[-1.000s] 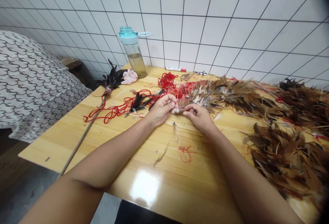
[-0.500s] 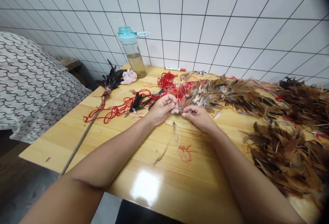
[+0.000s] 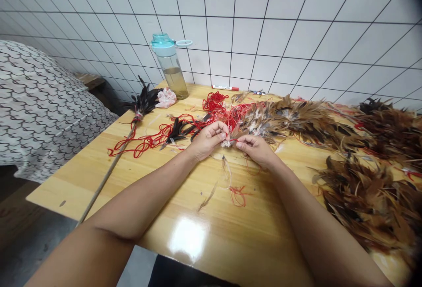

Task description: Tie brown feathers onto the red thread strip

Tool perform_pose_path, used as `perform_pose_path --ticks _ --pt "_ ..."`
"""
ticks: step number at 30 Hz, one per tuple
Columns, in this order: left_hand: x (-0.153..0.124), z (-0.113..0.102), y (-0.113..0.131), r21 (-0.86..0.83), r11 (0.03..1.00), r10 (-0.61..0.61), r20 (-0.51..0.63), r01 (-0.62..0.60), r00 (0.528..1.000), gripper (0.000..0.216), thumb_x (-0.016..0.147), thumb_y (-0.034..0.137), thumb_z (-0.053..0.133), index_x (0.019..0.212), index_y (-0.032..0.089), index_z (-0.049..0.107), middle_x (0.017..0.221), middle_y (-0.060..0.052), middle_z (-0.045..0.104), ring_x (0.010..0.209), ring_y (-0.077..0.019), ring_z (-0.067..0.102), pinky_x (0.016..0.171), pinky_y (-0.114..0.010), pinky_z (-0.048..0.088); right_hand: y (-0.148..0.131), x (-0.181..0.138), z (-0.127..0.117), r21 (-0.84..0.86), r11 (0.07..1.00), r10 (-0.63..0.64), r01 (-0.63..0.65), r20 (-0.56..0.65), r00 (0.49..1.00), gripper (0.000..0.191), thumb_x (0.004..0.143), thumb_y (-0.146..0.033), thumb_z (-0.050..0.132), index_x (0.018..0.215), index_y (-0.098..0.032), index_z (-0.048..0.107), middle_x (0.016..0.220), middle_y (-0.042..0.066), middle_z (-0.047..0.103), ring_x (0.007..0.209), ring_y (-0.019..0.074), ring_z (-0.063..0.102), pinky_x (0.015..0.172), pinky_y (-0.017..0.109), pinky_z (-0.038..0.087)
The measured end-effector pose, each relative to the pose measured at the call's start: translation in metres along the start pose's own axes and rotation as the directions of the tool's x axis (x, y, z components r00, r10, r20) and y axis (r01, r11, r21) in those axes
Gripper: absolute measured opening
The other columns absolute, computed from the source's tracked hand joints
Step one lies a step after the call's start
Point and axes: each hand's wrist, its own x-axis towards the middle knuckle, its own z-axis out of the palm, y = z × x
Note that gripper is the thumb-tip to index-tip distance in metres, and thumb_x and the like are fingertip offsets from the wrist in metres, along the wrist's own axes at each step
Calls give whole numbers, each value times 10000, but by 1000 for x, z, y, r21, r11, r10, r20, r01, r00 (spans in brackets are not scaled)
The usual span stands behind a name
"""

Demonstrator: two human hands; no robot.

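Observation:
My left hand (image 3: 211,139) is closed in a pinch over a small feather bundle (image 3: 226,144) with a pale, fluffy base. A short stretch of red string (image 3: 233,140) spans the gap between my two hands. My right hand (image 3: 254,147) pinches that string between thumb and fingertips, just right of the bundle. Just behind my hands lies a tangled heap of red string (image 3: 231,113). Black feathers (image 3: 177,129) rest left of my left hand. How the string passes around the bundle is hidden by my fingers.
Brown feather bundles (image 3: 296,120) stretch rightward, with a large feather pile (image 3: 365,203) at near right. A stick (image 3: 107,175) with a black feather tuft (image 3: 144,101) lies at left. Behind stand a water bottle (image 3: 173,69) and marker (image 3: 225,88). Red scraps (image 3: 238,195) lie in front.
My right hand has drawn slightly to the right, so more red string shows between my hands. My left hand stays almost in place.

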Motion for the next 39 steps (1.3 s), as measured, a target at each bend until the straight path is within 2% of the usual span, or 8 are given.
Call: perform_pose_path --ticks 6,14,19,22,26,29,34,39 --pt "0 -1 0 43 999 7 10 -7 1000 288 719 349 743 808 150 555 688 -3 588 615 -86 501 610 -213 368 -1 -1 -1 -18 998 -54 55 39 998 281 789 -440 544 747 -177 633 649 -6 544 515 93 432 520 239 348" --pt "1 -2 -2 72 997 27 5 -28 1000 280 726 351 729 810 144 560 671 6 565 631 -90 487 636 -215 360 -4 -1 -1 -94 982 -156 162 59 986 286 830 -384 499 619 -191 501 627 -19 438 525 97 401 528 244 323" --pt "2 -3 0 105 992 61 40 -64 997 277 743 356 711 800 141 545 675 8 550 643 -93 478 636 -215 358 -10 -4 -1 94 987 -145 133 139 980 354 829 -482 525 633 -188 497 612 -28 423 518 94 363 515 243 283" --pt "3 -8 1 115 990 75 20 -76 997 282 737 355 718 800 145 543 675 14 545 620 -82 471 604 -204 350 -10 -6 -7 253 960 -141 120 66 988 379 798 -516 570 629 -191 475 586 -38 400 503 90 327 503 240 246" --pt "4 -13 3 70 995 77 -33 -74 997 295 722 345 733 818 157 527 670 25 552 562 -69 461 542 -195 335 -7 -3 -15 327 935 -86 137 -166 982 369 779 -502 593 629 -200 443 547 -58 351 480 84 269 484 231 191" --pt "3 -10 5 71 995 74 -10 -73 997 285 738 342 722 828 157 525 679 22 560 573 -71 481 548 -196 355 -5 -1 -12 202 973 -62 114 -247 967 301 803 -468 565 688 -195 510 541 -56 383 494 91 304 495 229 224" --pt "2 -6 4 107 992 67 35 -71 997 271 769 351 696 839 156 521 686 21 555 582 -72 490 559 -199 369 -10 -1 0 -114 984 -159 134 -255 954 195 778 -360 606 862 -185 622 580 -55 401 540 106 362 535 236 303" --pt "0 -6 7 156 984 79 64 -88 995 263 788 359 675 847 151 524 702 13 552 600 -76 486 579 -205 379 -21 -5 6 -482 844 -373 234 -215 902 166 804 -238 597 948 -202 673 630 -28 449 606 128 446 615 252 360"
